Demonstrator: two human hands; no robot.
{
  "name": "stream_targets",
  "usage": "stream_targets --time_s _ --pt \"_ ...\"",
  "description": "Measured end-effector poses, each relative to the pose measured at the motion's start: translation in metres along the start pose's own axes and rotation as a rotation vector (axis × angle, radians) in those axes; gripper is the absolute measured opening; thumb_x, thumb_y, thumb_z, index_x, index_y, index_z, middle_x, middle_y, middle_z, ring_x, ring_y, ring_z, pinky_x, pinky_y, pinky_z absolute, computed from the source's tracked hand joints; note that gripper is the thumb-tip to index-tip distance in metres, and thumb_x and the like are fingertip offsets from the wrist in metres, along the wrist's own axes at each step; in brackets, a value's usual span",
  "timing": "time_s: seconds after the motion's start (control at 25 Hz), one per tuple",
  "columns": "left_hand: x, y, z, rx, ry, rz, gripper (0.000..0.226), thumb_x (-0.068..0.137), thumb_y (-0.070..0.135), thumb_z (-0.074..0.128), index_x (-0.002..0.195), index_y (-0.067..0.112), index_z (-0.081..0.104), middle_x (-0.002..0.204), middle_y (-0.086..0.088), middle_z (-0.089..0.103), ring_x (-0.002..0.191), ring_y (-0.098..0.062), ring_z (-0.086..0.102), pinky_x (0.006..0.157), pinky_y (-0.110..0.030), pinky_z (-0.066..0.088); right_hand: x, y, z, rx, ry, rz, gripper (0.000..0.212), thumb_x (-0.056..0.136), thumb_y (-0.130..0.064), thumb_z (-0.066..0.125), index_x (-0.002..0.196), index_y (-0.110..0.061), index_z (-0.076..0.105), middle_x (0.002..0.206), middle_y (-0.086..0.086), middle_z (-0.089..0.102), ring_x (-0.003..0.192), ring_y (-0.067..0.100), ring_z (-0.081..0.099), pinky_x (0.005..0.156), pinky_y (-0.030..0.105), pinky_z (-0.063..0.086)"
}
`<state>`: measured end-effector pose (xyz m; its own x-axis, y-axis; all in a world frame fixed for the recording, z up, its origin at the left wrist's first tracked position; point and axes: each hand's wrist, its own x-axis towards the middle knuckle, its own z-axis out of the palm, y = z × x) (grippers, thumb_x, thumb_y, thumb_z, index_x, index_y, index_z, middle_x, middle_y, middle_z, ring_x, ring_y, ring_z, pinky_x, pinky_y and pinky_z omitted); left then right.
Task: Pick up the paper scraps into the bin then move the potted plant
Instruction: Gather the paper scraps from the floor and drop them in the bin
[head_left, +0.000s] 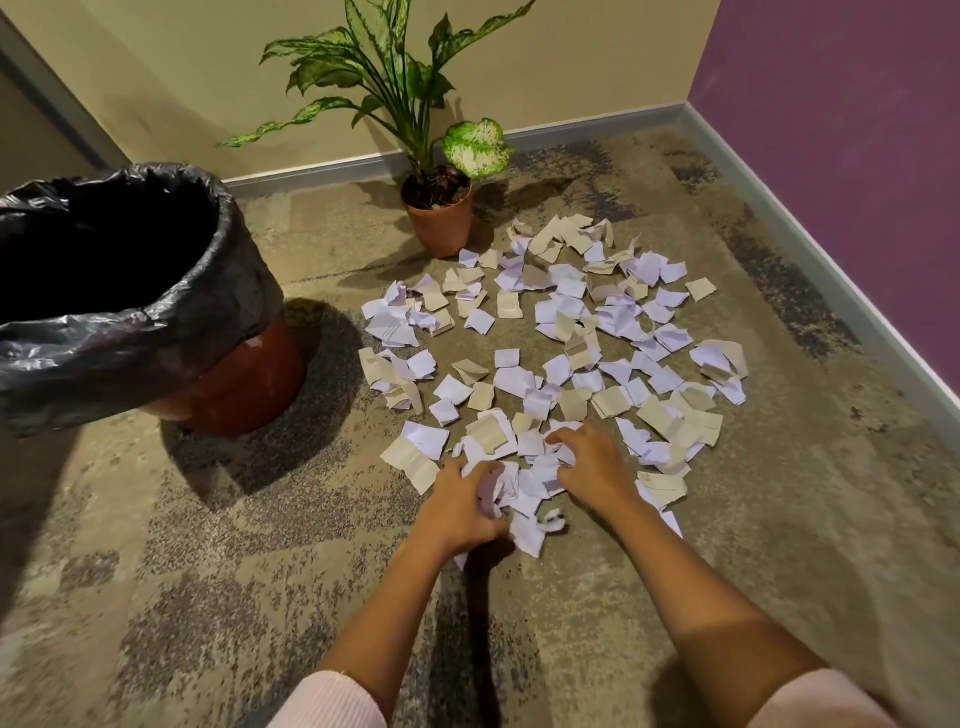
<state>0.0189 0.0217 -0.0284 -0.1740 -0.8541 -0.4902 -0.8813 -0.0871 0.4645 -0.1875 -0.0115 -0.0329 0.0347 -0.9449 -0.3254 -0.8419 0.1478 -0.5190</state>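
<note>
Nearest, left hand (460, 506) and right hand (597, 470), fingers of both curled tight around bunched paper scraps (511, 381) at the spread's near edge on the carpet (260, 571). Farther left, bin (244, 384); beyond, potted plant (441, 223) at the carpet's far edge.

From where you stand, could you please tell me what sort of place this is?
Likely a corner of an office or hallway: mottled grey-brown carpet runs to a beige wall and a purple wall edged with grey skirting, with a brown bin lined with black plastic and a terracotta-potted leafy plant.
</note>
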Motion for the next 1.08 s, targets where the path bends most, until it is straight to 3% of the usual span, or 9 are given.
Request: stream_targets --time_s 0.08,0.12,0.2,0.32,0.48,0.6,0.76,0.92,1.08 --pt "-0.001 0.011 0.002 0.044 -0.104 -0.012 0.118 0.054 0.066 0.08 0.15 0.037 0.017 0.15 -0.009 0.011 0.143 -0.033 0.01 0.111 -0.054 0.035 0.0 0.001 -0.001 -0.017 -0.107 0.011 0.066 0.075 -0.028 0.07 0.137 -0.032 0.047 0.139 0.009 0.039 0.131 0.033 0.033 0.106 0.04 0.034" --pt "0.0 0.016 0.004 0.093 -0.127 -0.004 0.127 0.05 0.07 0.08 0.152 0.036 0.011 0.15 -0.009 0.009 0.144 -0.034 0.004 0.111 -0.057 0.033 0.0 0.0 -0.001 -0.04 -0.146 0.008 0.073 0.074 -0.032 0.07 0.141 -0.034 0.04 0.144 0.008 0.033 0.133 0.034 0.027 0.109 0.043 0.031" --pt "0.001 0.025 0.01 0.219 -0.098 0.026 0.128 0.052 0.068 0.08 0.152 0.035 0.006 0.147 -0.01 0.012 0.139 -0.035 0.008 0.106 -0.056 0.039 0.0 -0.003 0.001 -0.108 -0.194 -0.018 0.079 0.075 -0.034 0.069 0.145 -0.036 0.031 0.147 0.008 0.025 0.133 0.036 0.022 0.111 0.045 0.03" --pt "0.004 0.033 0.015 0.328 -0.004 0.05 0.105 0.066 0.05 0.078 0.149 0.032 0.015 0.142 -0.013 0.018 0.131 -0.035 0.022 0.093 -0.049 0.048 -0.001 -0.008 0.004 -0.269 -0.176 -0.076 0.073 0.08 -0.027 0.067 0.144 -0.032 0.033 0.143 0.009 0.025 0.13 0.034 0.025 0.106 0.044 0.036" --pt "0.007 0.035 0.014 0.225 0.073 0.04 0.067 0.082 0.024 0.067 0.141 0.03 0.036 0.134 -0.011 0.029 0.126 -0.034 0.033 0.086 -0.045 0.051 -0.001 -0.007 0.004 -0.291 -0.111 -0.106 0.053 0.083 -0.01 0.058 0.133 -0.025 0.05 0.139 0.009 0.036 0.126 0.032 0.031 0.1 0.038 0.04" --pt "0.011 0.03 0.011 0.143 0.108 0.051 0.046 0.085 0.019 0.065 0.129 0.025 0.053 0.127 -0.009 0.04 0.121 -0.03 0.04 0.087 -0.041 0.049 -0.001 -0.004 0.004 -0.292 -0.075 -0.106 0.049 0.085 -0.006 0.056 0.131 -0.023 0.055 0.135 0.008 0.043 0.127 0.032 0.034 0.099 0.039 0.04" --pt "0.011 0.026 0.012 0.112 0.215 0.104 0.015 0.088 0.019 0.059 0.101 0.012 0.063 0.104 -0.009 0.054 0.102 -0.028 0.052 0.075 -0.035 0.045 -0.003 -0.002 0.006 -0.149 0.021 -0.047 0.048 0.081 0.003 0.054 0.124 -0.016 0.063 0.117 0.012 0.056 0.12 0.033 0.044 0.093 0.036 0.043" --pt "0.01 0.021 0.007 -0.007 0.269 0.08 0.012 0.085 0.018 0.062 0.092 0.008 0.064 0.092 -0.009 0.058 0.089 -0.026 0.057 0.065 -0.029 0.036 -0.006 0.0 0.004 -0.104 0.1 -0.041 0.044 0.078 0.006 0.054 0.113 -0.015 0.07 0.106 0.011 0.062 0.106 0.031 0.053 0.078 0.031 0.043" --pt "0.008 0.021 -0.002 -0.112 0.29 0.029 0.016 0.084 0.019 0.064 0.092 0.005 0.065 0.091 -0.012 0.063 0.084 -0.028 0.058 0.068 -0.034 0.045 -0.015 0.0 0.006 -0.136 0.208 -0.059 0.035 0.075 0.01 0.056 0.101 -0.008 0.073 0.1 0.016 0.063 0.099 0.034 0.057 0.068 0.028 0.034"
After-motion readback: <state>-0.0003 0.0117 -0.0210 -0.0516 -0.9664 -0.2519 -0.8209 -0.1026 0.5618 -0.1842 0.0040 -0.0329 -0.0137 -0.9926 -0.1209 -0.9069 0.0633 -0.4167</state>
